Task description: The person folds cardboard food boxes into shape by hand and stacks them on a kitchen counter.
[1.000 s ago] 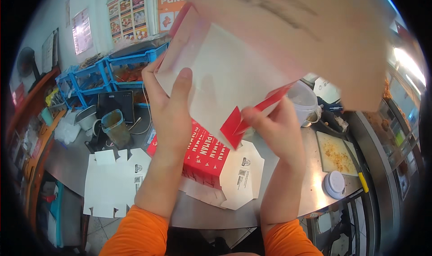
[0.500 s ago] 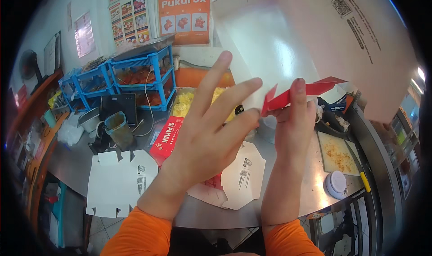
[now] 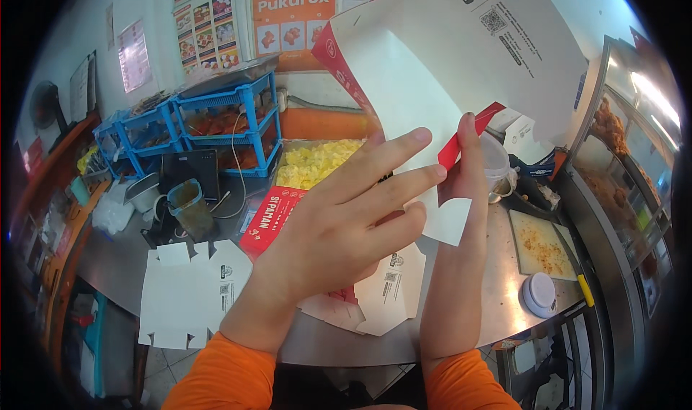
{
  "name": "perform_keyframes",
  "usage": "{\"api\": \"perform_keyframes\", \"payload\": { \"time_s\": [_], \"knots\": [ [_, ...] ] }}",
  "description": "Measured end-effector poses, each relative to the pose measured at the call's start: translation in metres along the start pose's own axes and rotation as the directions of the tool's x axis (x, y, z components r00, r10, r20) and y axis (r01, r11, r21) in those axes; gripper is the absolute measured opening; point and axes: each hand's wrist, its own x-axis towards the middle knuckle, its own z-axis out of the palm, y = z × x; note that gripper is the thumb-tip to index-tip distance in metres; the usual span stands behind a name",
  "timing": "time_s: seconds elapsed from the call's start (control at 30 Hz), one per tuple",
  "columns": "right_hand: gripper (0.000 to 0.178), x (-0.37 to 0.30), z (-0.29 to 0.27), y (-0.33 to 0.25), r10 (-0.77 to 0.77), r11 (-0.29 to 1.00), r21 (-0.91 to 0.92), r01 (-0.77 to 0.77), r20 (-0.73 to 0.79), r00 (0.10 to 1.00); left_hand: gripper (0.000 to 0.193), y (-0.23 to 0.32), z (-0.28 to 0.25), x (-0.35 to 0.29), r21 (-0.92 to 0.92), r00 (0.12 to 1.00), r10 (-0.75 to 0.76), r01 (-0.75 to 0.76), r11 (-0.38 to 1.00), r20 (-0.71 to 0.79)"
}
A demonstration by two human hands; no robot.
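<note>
half-folded red-n-white box (image 3: 425, 93) up above the counter (image 3: 324, 345), just past both hands, r hand (image 3: 463, 172) pinching its red flap (image 3: 449, 149) btwn thumb n fingers, l hand (image 3: 331, 219) w/ fingers spread, tips by box's near edge, can't tell if touching, flat white carton (image 3: 176, 287) lower l

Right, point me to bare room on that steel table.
Bare steel table shows between the right forearm and the round white tub, and left of the flat white carton. It is crowded under the left hand, around the red box, and back by the blue baskets.
</note>
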Motion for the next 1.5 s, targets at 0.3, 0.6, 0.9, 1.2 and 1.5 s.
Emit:
{"api": "perform_keyframes", "payload": {
  "time_s": [0.3, 0.6, 0.9, 1.2, 1.5],
  "knots": [
    [0.059, -0.020, 0.006, 0.002, 0.000, 0.958, -0.285, 0.032, 0.110, 0.994, 0.024, -0.015, -0.001, -0.006, 0.113, 0.963, -0.155, 0.184, 0.976, -0.221],
    [0.015, -0.038, 0.007, -0.026, -0.596, -0.052, -0.759, 0.649, 0.545, 0.590, 0.023, -0.017, -0.022, -0.004, 0.050, 0.920, -0.283, 0.307, 0.950, -0.269],
    [0.033, -0.034, 0.013, -0.021, -0.517, -0.265, -0.700, 0.663, 0.684, 0.515, 0.026, -0.011, -0.043, -0.013, -0.297, 0.831, -0.556, 0.537, 0.789, 0.024],
    [0.013, -0.023, -0.006, -0.025, -0.299, 0.142, -0.715, 0.685, 0.629, 0.718, 0.021, -0.007, -0.057, -0.015, -0.351, 0.803, -0.542, 0.596, 0.722, 0.246],
    [0.009, -0.016, -0.013, -0.023, -0.432, 0.114, -0.790, 0.603, 0.507, 0.746, 0.025, -0.010, -0.050, -0.012, -0.529, 0.900, -0.379, 0.435, 0.729, 0.217]
  ]
}}
